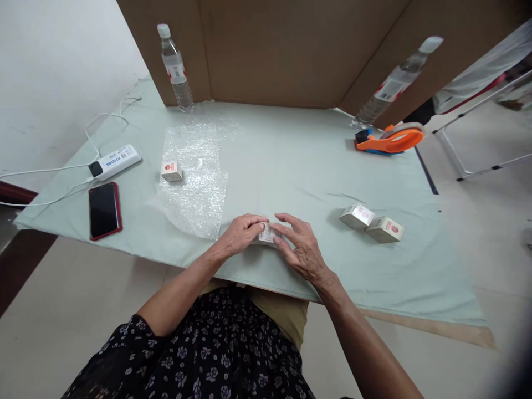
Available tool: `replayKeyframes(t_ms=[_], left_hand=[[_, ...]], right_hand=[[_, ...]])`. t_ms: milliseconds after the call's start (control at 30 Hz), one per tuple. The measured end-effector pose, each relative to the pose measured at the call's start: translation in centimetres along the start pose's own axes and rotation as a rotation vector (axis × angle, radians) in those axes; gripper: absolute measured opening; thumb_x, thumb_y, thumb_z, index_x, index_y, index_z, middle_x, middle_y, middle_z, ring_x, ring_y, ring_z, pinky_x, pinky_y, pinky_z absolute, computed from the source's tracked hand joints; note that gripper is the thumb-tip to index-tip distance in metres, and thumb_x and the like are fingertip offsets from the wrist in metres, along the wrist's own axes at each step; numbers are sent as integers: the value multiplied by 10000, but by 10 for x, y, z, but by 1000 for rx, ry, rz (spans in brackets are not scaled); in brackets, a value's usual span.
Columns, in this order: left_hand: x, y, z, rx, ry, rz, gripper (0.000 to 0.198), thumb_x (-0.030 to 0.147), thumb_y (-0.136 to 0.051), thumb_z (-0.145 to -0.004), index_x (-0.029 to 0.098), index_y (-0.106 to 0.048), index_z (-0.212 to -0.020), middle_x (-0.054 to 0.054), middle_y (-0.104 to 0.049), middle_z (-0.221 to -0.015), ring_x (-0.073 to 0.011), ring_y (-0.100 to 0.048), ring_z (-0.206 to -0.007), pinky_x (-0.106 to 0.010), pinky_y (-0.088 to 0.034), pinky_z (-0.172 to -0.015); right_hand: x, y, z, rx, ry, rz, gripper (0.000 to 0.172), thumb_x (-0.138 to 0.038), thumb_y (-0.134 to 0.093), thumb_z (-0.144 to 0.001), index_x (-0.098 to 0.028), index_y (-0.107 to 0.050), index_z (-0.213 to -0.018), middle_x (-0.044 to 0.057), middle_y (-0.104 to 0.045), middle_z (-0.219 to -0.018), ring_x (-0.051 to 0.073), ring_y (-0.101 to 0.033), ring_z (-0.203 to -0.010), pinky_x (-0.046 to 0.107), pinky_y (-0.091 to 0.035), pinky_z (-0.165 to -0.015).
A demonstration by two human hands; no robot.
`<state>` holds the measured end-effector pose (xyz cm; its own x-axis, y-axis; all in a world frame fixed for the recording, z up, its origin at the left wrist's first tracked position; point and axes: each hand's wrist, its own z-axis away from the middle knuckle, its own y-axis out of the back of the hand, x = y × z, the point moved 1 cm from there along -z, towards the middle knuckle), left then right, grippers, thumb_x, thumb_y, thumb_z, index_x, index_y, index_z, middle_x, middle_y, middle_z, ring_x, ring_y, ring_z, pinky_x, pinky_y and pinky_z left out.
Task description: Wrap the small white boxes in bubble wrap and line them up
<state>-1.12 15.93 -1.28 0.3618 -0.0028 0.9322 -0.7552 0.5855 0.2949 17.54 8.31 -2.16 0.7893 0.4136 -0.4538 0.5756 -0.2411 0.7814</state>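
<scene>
Two hands meet at the near edge of the cloth-covered table [291, 166], both on one small wrapped packet [267, 235]. The left hand [241, 233] is curled over it, fingers bent down onto its left end. The right hand [301, 246] has its fingers a little spread, the tips pressing on the packet's right end, so the packet is pinched between the two and rests on the cloth. Most of the packet is hidden under the fingers.

Left of the hands and farther back lies a bubble wrap sheet [195, 177], with a small white box [172, 171] standing at its left edge. To the right, near the right hand but apart from it, a pair of boxes [369, 223] lie touching each other. Farther back on the right sits an orange tape dispenser [390, 139].

At the left end lie a phone [104, 210] in a red case and, beyond it, a power strip [115, 162]. One water bottle [175, 66] stands at the far left against the cardboard screen [291, 50], and a second bottle [393, 83] at the far right.
</scene>
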Motion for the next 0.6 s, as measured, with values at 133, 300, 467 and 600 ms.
replayKeyframes(t_ms=[133,300,467,600], left_hand=[[-5,-1,-2,-6,-31,6,322,278,-528,-917,163,-733,-1137,-91,-711,-1157,-195,-648,-1006,-340,-496,-956],[-5,-2,-3,6,-64,-22,313,266,-509,-922,184,-741,-1115,-76,-717,-1113,-199,-643,-1035,-346,-491,-972],[-2,-2,-2,24,-38,3,305,259,-517,-909,173,-749,-1088,-80,-717,-1140,-204,-638,-1035,-337,-476,-978],[-3,-1,2,-3,30,168,316,266,-532,-893,151,-741,-1099,-75,-726,-1065,-175,-632,-910,-293,-485,-850]], right_hand=[[-1,-6,1,-5,8,13,289,-275,-518,-972,-264,-646,-1231,105,-620,-1336,267,-588,-1219,475,-480,-987],[-1,-13,3,7,-11,-16,286,-252,-526,-964,-279,-653,-1219,94,-657,-1284,268,-583,-1229,498,-470,-1003],[-2,-1,1,-14,-113,-226,268,-293,-525,-970,-297,-664,-1199,79,-592,-1380,257,-545,-1293,491,-450,-1065],[-2,17,0,1,-206,-362,449,-350,-601,-929,-339,-521,-1371,60,-517,-1470,257,-473,-1375,484,-434,-1100]])
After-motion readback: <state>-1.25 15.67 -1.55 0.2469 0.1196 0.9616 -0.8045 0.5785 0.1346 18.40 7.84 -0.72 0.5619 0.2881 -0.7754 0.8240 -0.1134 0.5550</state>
